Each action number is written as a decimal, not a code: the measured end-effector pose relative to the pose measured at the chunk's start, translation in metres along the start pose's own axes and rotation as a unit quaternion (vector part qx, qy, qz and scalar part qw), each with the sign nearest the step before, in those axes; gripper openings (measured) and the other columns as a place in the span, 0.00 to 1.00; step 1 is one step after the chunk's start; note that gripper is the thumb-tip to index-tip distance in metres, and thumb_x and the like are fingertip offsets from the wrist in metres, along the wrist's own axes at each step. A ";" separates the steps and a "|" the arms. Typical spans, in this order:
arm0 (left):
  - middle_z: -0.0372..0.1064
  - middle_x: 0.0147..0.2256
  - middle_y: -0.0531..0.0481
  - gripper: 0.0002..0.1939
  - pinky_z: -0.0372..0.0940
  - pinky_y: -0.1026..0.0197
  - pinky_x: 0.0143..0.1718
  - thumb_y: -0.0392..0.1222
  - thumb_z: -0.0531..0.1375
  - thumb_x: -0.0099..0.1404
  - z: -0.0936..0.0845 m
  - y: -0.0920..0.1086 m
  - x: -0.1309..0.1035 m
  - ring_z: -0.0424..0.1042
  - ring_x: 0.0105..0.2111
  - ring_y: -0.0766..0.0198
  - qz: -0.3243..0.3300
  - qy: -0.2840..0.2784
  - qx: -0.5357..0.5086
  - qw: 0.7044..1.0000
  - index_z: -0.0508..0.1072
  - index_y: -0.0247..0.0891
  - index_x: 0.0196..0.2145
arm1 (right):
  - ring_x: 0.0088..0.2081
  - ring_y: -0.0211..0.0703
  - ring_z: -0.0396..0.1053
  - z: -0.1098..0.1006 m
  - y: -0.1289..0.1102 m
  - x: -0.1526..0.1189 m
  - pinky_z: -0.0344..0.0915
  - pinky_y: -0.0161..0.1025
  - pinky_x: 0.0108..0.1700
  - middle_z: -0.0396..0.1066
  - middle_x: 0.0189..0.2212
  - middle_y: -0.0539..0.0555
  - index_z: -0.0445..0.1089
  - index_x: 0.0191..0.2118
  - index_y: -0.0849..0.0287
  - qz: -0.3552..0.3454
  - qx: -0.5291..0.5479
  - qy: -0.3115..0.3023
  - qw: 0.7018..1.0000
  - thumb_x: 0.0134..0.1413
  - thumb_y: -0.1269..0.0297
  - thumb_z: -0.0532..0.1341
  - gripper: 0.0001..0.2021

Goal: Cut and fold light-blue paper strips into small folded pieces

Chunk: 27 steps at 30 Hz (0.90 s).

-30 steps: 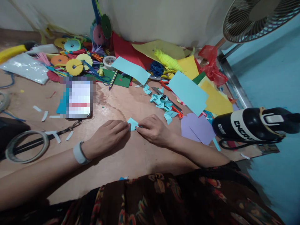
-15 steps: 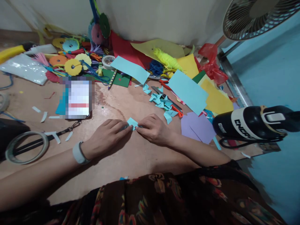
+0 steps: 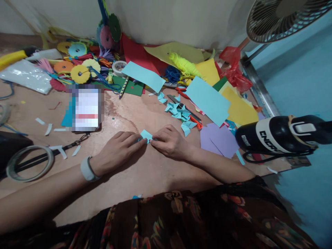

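Note:
A small light-blue paper piece (image 3: 146, 134) lies on the table between my two hands. My left hand (image 3: 121, 147), with a grey band at the wrist, has its fingers together and their tips on the paper's left side. The fingers of my right hand (image 3: 168, 141) are curled, pinching the paper's right edge. Fingers cover part of the paper. Beyond my right hand sits a loose pile of small folded light-blue paper pieces (image 3: 178, 110).
Light-blue sheets (image 3: 207, 100) and purple paper (image 3: 219, 140) lie to the right, near a black bottle (image 3: 272, 136). A phone (image 3: 86, 109) and a tape roll (image 3: 29, 163) are at left. Orange-handled scissors (image 3: 196, 121), a pencil (image 3: 123, 88) and coloured crafts (image 3: 80, 74) lie further back.

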<state>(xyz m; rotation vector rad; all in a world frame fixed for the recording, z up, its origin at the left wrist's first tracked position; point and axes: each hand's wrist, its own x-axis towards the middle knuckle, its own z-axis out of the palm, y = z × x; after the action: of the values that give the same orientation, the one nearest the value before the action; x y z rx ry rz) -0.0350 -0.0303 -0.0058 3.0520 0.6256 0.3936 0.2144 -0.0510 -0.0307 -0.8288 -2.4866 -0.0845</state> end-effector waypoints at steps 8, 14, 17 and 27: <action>0.72 0.46 0.38 0.16 0.67 0.50 0.43 0.37 0.50 0.73 0.005 -0.002 -0.003 0.70 0.44 0.50 0.003 0.007 -0.001 1.000 0.69 0.34 0.54 | 0.39 0.42 0.68 -0.004 0.000 0.002 0.59 0.46 0.45 0.75 0.38 0.54 0.74 0.42 0.58 0.044 0.083 0.006 0.996 0.62 0.66 0.58 0.08; 0.72 0.47 0.37 0.16 0.67 0.49 0.43 0.38 0.52 0.72 0.004 -0.002 -0.002 0.70 0.45 0.49 -0.004 0.001 -0.020 1.000 0.69 0.34 0.54 | 0.46 0.48 0.70 -0.004 0.001 0.003 0.61 0.49 0.50 0.75 0.45 0.58 0.74 0.49 0.59 0.045 0.037 -0.016 0.998 0.63 0.56 0.57 0.16; 0.72 0.46 0.37 0.14 0.68 0.49 0.43 0.38 0.53 0.71 0.003 -0.001 -0.001 0.70 0.44 0.49 -0.008 0.001 -0.029 1.000 0.70 0.34 0.53 | 0.55 0.54 0.66 -0.001 0.000 0.001 0.59 0.53 0.56 0.71 0.55 0.64 0.70 0.55 0.62 0.028 -0.011 -0.040 0.999 0.63 0.46 0.56 0.26; 0.72 0.46 0.39 0.12 0.67 0.50 0.43 0.40 0.55 0.71 0.003 -0.001 -0.001 0.70 0.44 0.50 -0.010 -0.015 -0.015 1.000 0.71 0.36 0.50 | 0.62 0.59 0.61 0.008 -0.006 -0.001 0.53 0.61 0.64 0.66 0.59 0.69 0.66 0.58 0.68 0.050 -0.034 -0.057 0.997 0.62 0.40 0.54 0.34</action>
<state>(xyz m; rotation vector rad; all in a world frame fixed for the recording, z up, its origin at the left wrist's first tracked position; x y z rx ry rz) -0.0358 -0.0294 -0.0095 3.0152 0.6410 0.3515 0.2079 -0.0552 -0.0378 -1.0115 -2.5549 -0.0894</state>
